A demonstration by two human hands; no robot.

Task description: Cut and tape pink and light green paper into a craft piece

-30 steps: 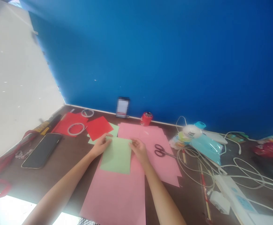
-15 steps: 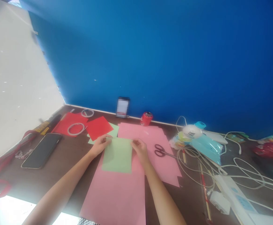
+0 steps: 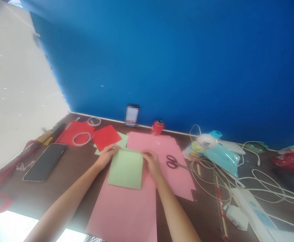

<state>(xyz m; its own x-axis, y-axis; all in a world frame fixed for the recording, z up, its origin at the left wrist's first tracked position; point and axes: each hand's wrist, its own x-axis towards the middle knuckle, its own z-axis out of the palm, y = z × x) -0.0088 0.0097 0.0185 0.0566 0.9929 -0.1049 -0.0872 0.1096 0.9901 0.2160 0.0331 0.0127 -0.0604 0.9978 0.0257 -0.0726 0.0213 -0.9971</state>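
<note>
A light green sheet of paper (image 3: pixel 125 170) is held over a pink sheet of paper (image 3: pixel 126 211). My left hand (image 3: pixel 108 156) pinches its far left corner, and my right hand (image 3: pixel 151 161) pinches the far right corner. Along its far edge runs a narrow fold or curl between my hands. The near edge looks slightly raised from the pink sheet. Just beyond my left hand lies a red square of paper (image 3: pixel 107 137), partly over another green sheet (image 3: pixel 121 140). Dark-handled scissors (image 3: pixel 173 162) rest on more pink sheets (image 3: pixel 167 148), right of my right hand.
On the left are a phone (image 3: pixel 45 162), red paper (image 3: pixel 77 129) and white rings (image 3: pixel 82 138). A red container (image 3: pixel 158 127) stands by the blue wall. Tangled white cables (image 3: pixel 207 181), a power strip (image 3: pixel 252 208) and a pale blue packet (image 3: pixel 223 158) lie on the right.
The green paper has tilted a little, its near edge shifting toward me and lifting slightly. A strip at its far edge now shows as folded or curled. Both hands keep nearly the same places.
</note>
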